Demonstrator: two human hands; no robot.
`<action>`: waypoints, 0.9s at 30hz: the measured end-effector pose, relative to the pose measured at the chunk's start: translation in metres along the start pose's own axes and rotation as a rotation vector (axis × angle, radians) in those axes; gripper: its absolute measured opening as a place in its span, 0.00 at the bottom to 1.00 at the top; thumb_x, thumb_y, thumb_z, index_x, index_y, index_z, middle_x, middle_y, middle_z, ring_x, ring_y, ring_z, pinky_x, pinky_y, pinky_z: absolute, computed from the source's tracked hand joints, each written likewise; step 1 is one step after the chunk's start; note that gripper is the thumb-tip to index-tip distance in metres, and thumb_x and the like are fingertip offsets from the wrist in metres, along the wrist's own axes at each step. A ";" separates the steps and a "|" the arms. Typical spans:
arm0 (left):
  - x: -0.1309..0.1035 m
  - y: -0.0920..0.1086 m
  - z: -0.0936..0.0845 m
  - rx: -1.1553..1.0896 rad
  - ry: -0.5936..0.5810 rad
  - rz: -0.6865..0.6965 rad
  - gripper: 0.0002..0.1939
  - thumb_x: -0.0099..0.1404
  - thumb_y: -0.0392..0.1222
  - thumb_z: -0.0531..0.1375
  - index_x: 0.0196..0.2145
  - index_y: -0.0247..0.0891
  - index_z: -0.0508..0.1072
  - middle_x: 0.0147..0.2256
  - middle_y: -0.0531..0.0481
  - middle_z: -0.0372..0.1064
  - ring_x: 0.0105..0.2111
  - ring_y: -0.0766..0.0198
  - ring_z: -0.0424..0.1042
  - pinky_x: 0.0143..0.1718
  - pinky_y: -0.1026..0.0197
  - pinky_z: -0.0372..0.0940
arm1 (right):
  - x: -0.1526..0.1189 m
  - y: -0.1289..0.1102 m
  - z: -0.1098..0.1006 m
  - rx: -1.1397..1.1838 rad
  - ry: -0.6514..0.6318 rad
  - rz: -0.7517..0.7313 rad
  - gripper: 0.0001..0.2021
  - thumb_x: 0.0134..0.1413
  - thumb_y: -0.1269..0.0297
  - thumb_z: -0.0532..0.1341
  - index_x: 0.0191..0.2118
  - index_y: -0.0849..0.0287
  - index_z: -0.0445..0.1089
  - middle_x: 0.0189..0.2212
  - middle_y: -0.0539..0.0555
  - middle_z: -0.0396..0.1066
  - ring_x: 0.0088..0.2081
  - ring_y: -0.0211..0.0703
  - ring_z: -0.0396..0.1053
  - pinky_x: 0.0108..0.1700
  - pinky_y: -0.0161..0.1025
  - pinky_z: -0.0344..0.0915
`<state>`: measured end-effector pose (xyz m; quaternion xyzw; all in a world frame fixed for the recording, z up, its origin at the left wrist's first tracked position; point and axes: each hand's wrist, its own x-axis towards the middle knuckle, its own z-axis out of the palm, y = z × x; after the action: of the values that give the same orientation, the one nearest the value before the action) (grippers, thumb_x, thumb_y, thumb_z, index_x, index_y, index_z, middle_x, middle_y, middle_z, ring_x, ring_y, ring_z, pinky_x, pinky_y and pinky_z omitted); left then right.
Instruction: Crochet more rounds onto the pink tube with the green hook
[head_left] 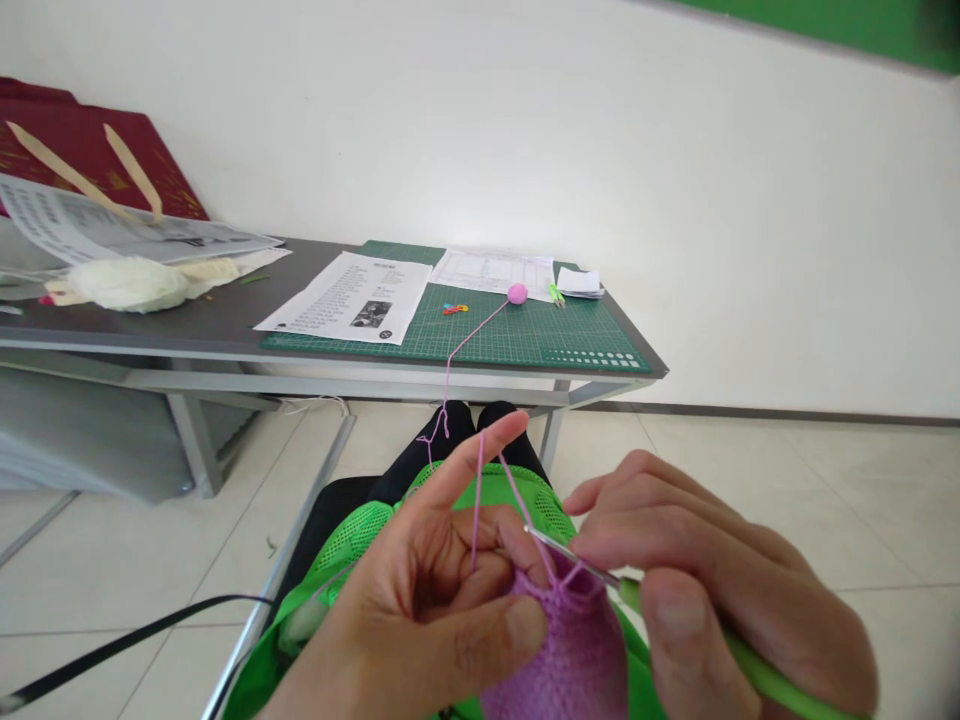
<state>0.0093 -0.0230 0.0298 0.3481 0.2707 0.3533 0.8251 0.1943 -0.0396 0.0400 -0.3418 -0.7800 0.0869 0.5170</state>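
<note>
My left hand (420, 610) pinches a purple crocheted piece (559, 650) between thumb and fingers, with its forefinger raised and pink yarn (478, 490) looped over it. My right hand (720, 590) grips a green-handled crochet hook (739, 660), whose metal tip sits in the top edge of the piece. The yarn runs up over the table edge to a small pink yarn ball (517, 293) on a green cutting mat (525, 335). Both hands are held over a bright green mesh bag (352, 540) on my lap.
The grey table (210, 325) carries printed sheets (352, 300), small coloured clips (454, 309), green hooks (556, 294), a white yarn skein (131, 283) and a red folder (82, 150) against the wall. A black strap (112, 650) crosses the tiled floor at the left.
</note>
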 end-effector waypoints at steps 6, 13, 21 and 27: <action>0.001 0.001 -0.001 -0.002 0.006 -0.013 0.42 0.58 0.40 0.73 0.66 0.58 0.63 0.28 0.57 0.70 0.22 0.73 0.48 0.26 0.68 0.48 | -0.001 -0.001 -0.006 0.051 -0.047 0.027 0.16 0.74 0.58 0.50 0.35 0.57 0.68 0.25 0.44 0.71 0.28 0.30 0.70 0.40 0.35 0.76; -0.003 0.008 0.004 -0.008 -0.020 -0.048 0.38 0.59 0.38 0.73 0.63 0.60 0.66 0.25 0.60 0.64 0.21 0.75 0.46 0.25 0.69 0.48 | 0.017 -0.016 -0.028 -0.179 -0.227 -0.117 0.18 0.72 0.62 0.54 0.29 0.59 0.71 0.22 0.43 0.69 0.24 0.28 0.68 0.41 0.31 0.76; -0.002 0.005 0.009 0.077 -0.061 -0.009 0.37 0.61 0.38 0.71 0.63 0.63 0.66 0.27 0.59 0.66 0.18 0.77 0.46 0.22 0.69 0.49 | 0.013 -0.028 -0.037 -0.326 -0.265 -0.133 0.11 0.68 0.62 0.59 0.32 0.54 0.74 0.27 0.42 0.77 0.31 0.34 0.75 0.45 0.34 0.79; -0.004 0.000 0.019 0.142 0.073 0.084 0.35 0.62 0.38 0.71 0.61 0.68 0.67 0.28 0.59 0.70 0.20 0.75 0.42 0.21 0.71 0.48 | 0.007 -0.025 -0.037 -0.432 -0.303 -0.172 0.16 0.69 0.62 0.57 0.27 0.53 0.71 0.30 0.43 0.77 0.37 0.37 0.76 0.42 0.34 0.78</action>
<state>0.0201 -0.0333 0.0422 0.4039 0.3100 0.3800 0.7723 0.2140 -0.0619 0.0744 -0.3599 -0.8750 -0.0755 0.3150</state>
